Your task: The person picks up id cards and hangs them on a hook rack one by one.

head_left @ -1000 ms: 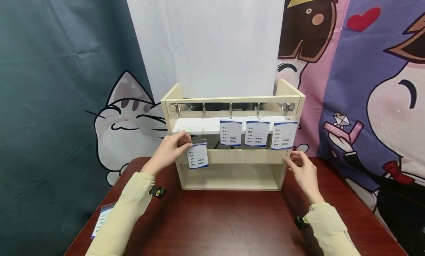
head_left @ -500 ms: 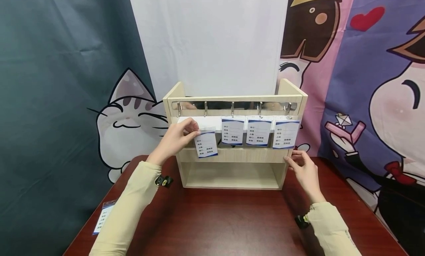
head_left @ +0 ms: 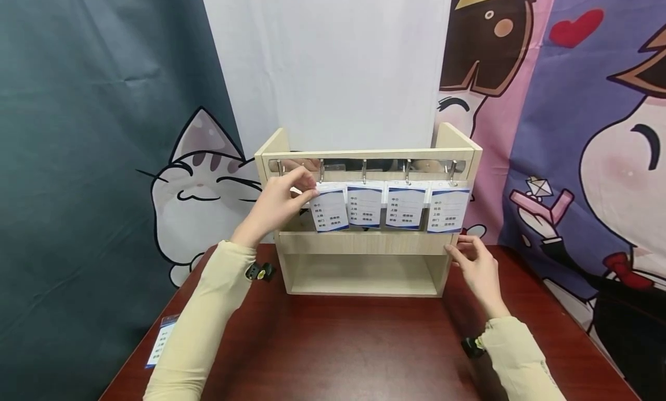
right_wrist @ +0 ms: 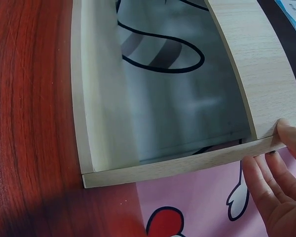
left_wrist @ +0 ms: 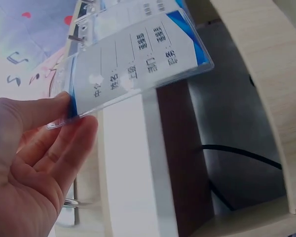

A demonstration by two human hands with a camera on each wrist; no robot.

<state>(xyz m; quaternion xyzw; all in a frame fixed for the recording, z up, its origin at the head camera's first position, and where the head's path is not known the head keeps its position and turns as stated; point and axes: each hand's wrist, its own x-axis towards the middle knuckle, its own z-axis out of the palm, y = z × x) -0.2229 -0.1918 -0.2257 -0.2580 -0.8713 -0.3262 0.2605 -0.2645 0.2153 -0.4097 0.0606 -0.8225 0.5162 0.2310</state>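
My left hand point(head_left: 278, 204) pinches a clear-sleeved name badge point(head_left: 330, 210) by its top edge, thumb on one face and fingers on the other. The badge tilts slightly just below the second hook from the left point(head_left: 322, 171); whether it touches that hook is hidden. In the left wrist view the badge point(left_wrist: 133, 59) shows blue corners and printed lines. My right hand point(head_left: 477, 274) grips the right side panel of a pale wooden rack point(head_left: 359, 244), thumb at the front and fingers outside, as the right wrist view shows on the panel edge point(right_wrist: 187, 165).
Three badges hang on the hooks to the right, the nearest badge point(head_left: 364, 206) beside the held one. Another badge point(head_left: 162, 340) lies at the table's left edge, partly behind my left sleeve. The rack stands on a dark red table point(head_left: 364, 349) before printed curtains.
My left hand has moved up and to the right with the badge, from below the white shelf to the second hook. My right hand stays on the rack's side.
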